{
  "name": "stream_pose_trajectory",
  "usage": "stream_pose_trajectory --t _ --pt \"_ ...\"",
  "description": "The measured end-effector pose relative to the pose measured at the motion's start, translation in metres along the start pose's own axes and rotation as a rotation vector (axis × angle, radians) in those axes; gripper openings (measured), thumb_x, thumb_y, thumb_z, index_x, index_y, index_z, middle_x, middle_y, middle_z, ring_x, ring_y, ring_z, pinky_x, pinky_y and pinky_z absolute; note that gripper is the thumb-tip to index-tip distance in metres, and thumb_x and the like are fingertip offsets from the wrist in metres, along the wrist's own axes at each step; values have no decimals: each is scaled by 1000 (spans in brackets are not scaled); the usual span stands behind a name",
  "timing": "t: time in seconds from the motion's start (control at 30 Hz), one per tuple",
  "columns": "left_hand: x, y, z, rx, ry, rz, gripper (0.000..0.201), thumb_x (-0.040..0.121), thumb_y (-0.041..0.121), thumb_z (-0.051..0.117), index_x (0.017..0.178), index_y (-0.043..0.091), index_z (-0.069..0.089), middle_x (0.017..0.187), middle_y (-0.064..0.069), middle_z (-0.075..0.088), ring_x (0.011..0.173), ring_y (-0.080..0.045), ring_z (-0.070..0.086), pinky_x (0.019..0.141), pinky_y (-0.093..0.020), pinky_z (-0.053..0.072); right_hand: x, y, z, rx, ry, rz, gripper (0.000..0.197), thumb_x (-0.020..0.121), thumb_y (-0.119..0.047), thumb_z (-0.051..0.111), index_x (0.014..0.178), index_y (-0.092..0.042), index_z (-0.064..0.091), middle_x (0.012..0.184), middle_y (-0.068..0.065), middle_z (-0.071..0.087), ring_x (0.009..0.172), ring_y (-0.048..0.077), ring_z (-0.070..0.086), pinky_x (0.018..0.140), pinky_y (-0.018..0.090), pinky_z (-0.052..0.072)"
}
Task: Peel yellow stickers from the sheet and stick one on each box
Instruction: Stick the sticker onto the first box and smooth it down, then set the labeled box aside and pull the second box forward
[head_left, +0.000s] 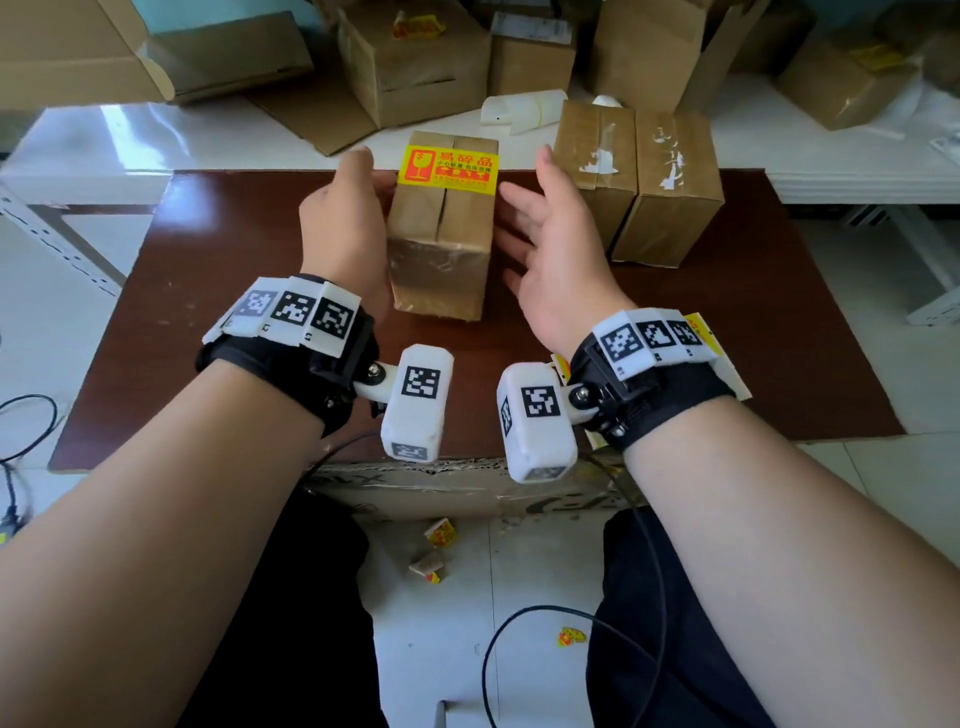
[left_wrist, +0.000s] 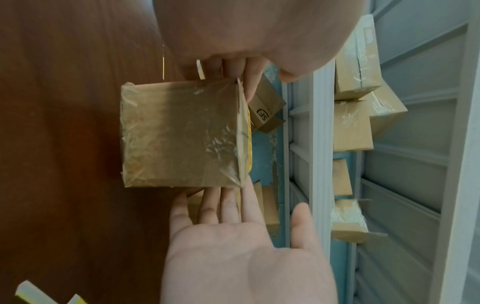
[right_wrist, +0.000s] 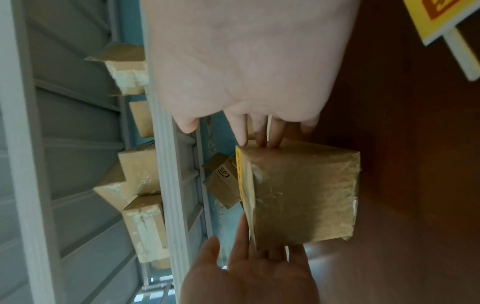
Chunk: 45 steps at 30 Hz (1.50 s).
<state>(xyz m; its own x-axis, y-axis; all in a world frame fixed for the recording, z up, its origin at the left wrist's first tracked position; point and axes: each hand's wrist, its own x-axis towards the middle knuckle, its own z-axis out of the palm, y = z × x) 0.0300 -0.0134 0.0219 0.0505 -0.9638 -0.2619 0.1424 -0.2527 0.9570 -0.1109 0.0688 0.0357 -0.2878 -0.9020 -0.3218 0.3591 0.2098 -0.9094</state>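
Note:
A taped brown box (head_left: 441, 228) stands in the middle of the dark wooden table (head_left: 218, 291). A yellow sticker (head_left: 449, 165) with red print lies across the far part of its top. My left hand (head_left: 348, 208) lies flat against the box's left side, fingers straight. My right hand (head_left: 540, 228) is spread beside the right side, its fingers at the box's edge. In the left wrist view the box (left_wrist: 182, 133) sits between both hands. The right wrist view shows the box (right_wrist: 303, 195) likewise. The yellow sticker sheet (head_left: 706, 332) lies under my right wrist.
Two brown boxes (head_left: 597, 171) (head_left: 675, 192) without yellow stickers stand side by side at the table's right. Several cardboard boxes (head_left: 415, 57) and a white paper roll (head_left: 524, 111) sit on the white table behind. Sticker scraps (head_left: 440, 532) and cables (head_left: 519, 649) lie on the floor.

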Motion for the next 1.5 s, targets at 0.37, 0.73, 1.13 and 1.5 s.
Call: stream_pose_trajectory --t 0.37,0.73,1.13,1.5 --pt "43 -10 -30 53 22 -85 71 69 68 64 115 15 75 108 -9 82 103 -30 79 106 -58 55 23 14 32 8 -121 53 81 111 -70 36 164 -10 48 175 9 42 166 26 32 136 55 23" --pt "-12 13 -4 298 -28 281 15 106 37 55 103 25 63 98 5 57 85 -5 52 74 -16 45 23 6 9 -51 -122 38 85 109 -75 34 169 -14 42 180 6 32 169 24 23 138 56 12" --pt "-46 -5 51 161 -125 349 32 107 17 59 135 8 70 123 8 72 101 17 64 87 -3 46 -1 -13 -57 -96 -27 -20 82 110 -74 33 167 -16 47 179 5 36 167 22 29 138 51 13" --pt "-69 -47 98 295 -447 0 33 108 45 56 87 20 65 110 -8 72 102 -26 69 89 -39 54 -14 3 -121 -281 97 112 89 107 -80 29 167 -15 45 179 5 35 168 22 28 137 51 14"
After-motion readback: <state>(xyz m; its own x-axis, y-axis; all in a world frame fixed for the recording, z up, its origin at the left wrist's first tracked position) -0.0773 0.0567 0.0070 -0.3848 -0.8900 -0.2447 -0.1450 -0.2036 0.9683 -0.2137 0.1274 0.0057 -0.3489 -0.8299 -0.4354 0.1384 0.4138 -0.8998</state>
